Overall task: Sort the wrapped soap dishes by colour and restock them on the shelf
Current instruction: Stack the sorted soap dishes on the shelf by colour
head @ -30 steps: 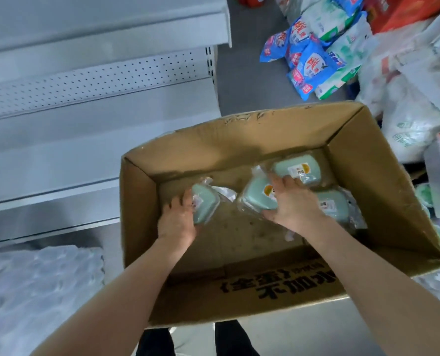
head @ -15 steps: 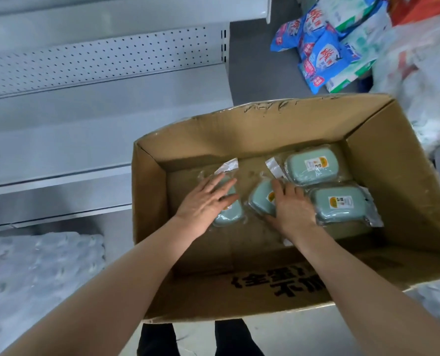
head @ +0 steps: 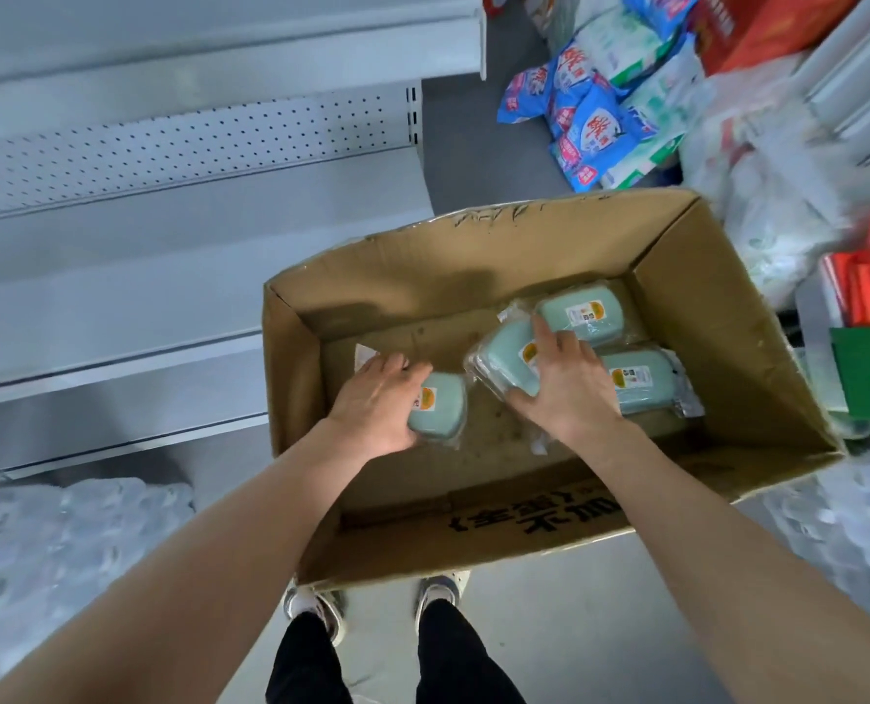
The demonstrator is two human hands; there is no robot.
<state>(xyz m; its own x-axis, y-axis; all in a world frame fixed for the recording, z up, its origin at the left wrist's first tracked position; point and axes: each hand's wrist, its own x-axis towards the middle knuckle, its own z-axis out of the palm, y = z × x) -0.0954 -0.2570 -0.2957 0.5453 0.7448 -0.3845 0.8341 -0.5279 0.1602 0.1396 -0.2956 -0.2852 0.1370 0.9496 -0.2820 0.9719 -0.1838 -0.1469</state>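
- Fingers (head: 406, 369) of the left hand (head: 372, 406) are curled over the far end of the left soap dish (head: 440, 409), with the thumb at its near end; the hand is grasping it.
- Right hand (head: 572, 386): fingers (head: 540, 331) spread across the top of the tilted soap dish (head: 504, 355), thumb under its near edge. It is grasped, with the left side raised off the box bottom.
- All four dishes are pale green, in clear wrap, each with a white and orange label.
- The far soap dish (head: 583, 317) lies flat by the far right corner. The right soap dish (head: 643, 381) lies flat just nearer than it, partly under the right hand.
- All four sit inside an open cardboard box (head: 423, 269) with brown walls, a scuffed bottom and black print on the near flap.
- The box stands on a grey floor (head: 575, 637). Two pale shoes (head: 316, 607) show below its near edge.
- White metal shelf (head: 118, 297), to the left of the box: bare tiers and a perforated back panel (head: 194, 139).
- Blue and white packets (head: 593, 129) are heaped on the floor beyond the box.
- A red carton (head: 758, 27) stands at upper right, and a green bag (head: 864, 378) lies at the right edge beside red goods.
- Clear-wrapped bundles (head: 42, 551) lie at lower left.
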